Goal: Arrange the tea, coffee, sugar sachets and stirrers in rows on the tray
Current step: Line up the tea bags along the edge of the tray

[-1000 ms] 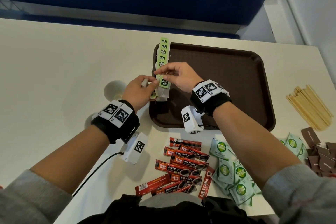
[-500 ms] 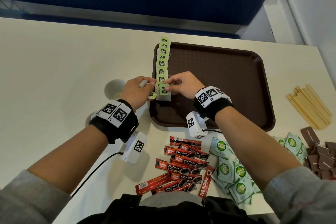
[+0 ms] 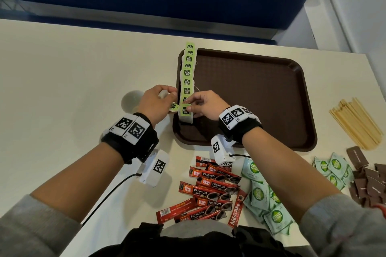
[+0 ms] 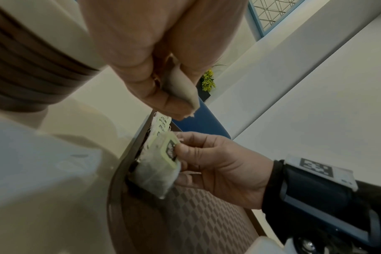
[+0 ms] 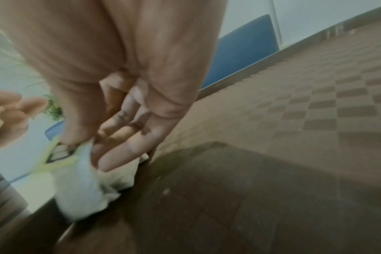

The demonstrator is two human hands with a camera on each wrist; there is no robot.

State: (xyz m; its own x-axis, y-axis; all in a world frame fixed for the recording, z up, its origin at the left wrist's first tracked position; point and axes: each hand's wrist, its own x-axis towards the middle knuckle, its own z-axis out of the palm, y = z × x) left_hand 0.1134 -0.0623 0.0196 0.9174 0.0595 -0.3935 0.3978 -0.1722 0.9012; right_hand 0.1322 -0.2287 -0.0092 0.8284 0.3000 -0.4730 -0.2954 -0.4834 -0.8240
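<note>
worktop [image 3: 62, 89] > brown tray [image 3: 261, 100]: flat, stiff, textured floor. tea bag row [image 3: 187, 73] runs along left rim, far to near, overlapped. coffee sticks [image 3: 211, 192] near edge, sugar sachets [image 3: 261, 200] to their right, stirrers [image 3: 355, 123] far right, all off tray. right hand [image 3: 205, 105] pinches green tag of nearest tea bag [image 3: 184, 116], other fingers loose. left hand [image 3: 154, 104] curled round another tea bag [image 3: 163, 94], tag dangling. judgement: bags light, soft, crushable, string snags; pinch at tag or top seam, lay flat.

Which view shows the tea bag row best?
The head view: the whole tea bag row runs along the tray's left edge. The left wrist view shows only its near end, foreshortened; the right wrist view shows one blurred bag.
</note>
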